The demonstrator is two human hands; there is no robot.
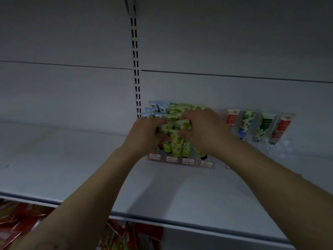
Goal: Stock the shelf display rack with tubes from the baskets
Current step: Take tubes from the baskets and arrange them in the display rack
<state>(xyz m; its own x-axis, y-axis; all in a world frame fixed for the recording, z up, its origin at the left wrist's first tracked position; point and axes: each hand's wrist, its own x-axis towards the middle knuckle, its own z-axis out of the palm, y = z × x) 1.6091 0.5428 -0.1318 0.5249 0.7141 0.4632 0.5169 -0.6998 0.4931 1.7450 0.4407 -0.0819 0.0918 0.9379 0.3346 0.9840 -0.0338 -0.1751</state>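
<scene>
We are reaching both arms over the white shelf (72,159) to the display rack (163,160) standing at its far side against the back panel. Our left hand (146,134) is curling its fingers round the left of a bunch of green-patterned tubes (177,139), and our right hand (203,130) is gripping the same bunch from the right, near the crimped tops. The tubes are standing cap-down in the rack's middle slots, just above the red-edged price labels (171,159), with blue-patterned tubes (155,109) packed behind them on the left.

As we judge it, we are pressing several tubes in at once, and that is where trouble is waiting. The bunch is looking crowded, so one tube may be squeezing out sideways and dropping onto the shelf. Pushing hard may be sliding the light rack along the shelf, or nudging it toward the clear holder (281,147) on the right and tipping its four loose tubes (247,123). The light is dim, so we cannot tell whether each cap is seating in its own slot. The baskets are out of view.
</scene>
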